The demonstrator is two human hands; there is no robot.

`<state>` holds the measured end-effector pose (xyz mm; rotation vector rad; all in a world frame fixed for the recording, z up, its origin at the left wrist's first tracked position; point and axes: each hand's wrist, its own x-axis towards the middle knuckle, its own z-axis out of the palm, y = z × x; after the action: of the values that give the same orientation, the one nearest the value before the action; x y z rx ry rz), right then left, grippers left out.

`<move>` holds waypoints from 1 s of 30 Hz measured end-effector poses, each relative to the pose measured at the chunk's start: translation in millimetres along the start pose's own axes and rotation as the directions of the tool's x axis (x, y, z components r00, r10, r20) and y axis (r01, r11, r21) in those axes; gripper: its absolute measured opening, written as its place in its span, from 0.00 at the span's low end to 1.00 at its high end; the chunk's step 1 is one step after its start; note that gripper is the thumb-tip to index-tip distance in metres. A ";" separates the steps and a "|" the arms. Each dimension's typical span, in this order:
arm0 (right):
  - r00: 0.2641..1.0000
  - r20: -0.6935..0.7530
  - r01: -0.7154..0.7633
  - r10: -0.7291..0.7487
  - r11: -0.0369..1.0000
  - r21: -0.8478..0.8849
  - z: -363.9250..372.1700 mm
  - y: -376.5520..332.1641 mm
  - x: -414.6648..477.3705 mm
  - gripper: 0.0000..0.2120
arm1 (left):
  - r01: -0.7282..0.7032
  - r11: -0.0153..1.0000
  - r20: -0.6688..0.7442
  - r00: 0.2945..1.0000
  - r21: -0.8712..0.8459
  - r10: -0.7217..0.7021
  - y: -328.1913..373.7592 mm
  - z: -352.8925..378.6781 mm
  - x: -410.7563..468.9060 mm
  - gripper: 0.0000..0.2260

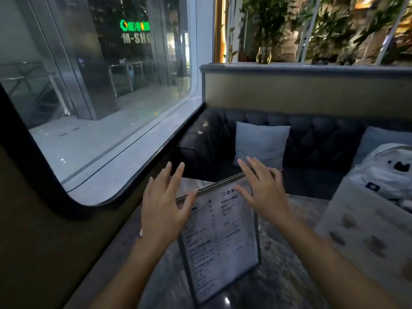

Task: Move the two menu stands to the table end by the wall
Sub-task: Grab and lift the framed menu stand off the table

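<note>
A dark-framed menu stand [220,241] with a printed white page stands tilted on the grey marbled table [289,275], close to the window wall on the left. My left hand [165,208] hovers at its top left corner with fingers spread, the thumb near the frame's upper edge. My right hand [260,192] is spread above its top right corner. Neither hand grips the frame. A second menu stand [365,233], pale with brown blotches, stands at the right of the table and is blurred.
A large window [100,97] with a dark rounded frame runs along the left. Beyond the table is a dark tufted sofa [312,141] with a light blue cushion [260,146]. A white bag [388,175] lies at the right.
</note>
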<state>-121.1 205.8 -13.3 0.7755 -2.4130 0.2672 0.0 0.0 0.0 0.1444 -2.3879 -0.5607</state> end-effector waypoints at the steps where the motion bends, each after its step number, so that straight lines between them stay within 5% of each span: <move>1: 1.000 0.000 -0.006 0.006 1.000 0.027 1.3 1.4 1.3 0.26 | -0.006 1.000 0.012 1.000 -0.016 0.006 1.4 0.8 -1.3 0.25; 12: 0.997 0.063 -0.057 0.042 0.965 0.257 -7.9 6.5 13.1 0.24 | -0.034 0.999 -0.017 0.999 0.005 0.034 -3.0 6.1 -4.9 0.15; 19: 0.988 0.034 -0.152 0.149 0.933 0.327 -11.7 4.2 16.1 0.11 | 0.011 0.999 0.033 0.999 0.047 -0.013 3.0 4.4 3.6 0.14; 30: 0.973 0.022 -0.228 0.231 0.936 0.266 -33.2 15.1 3.9 0.11 | 0.033 0.997 0.107 0.993 0.077 -0.041 13.1 15.4 30.4 0.10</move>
<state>-116.9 227.9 15.7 0.6007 -2.4898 0.7006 -32.6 9.8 13.1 0.1963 -2.5183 -0.5085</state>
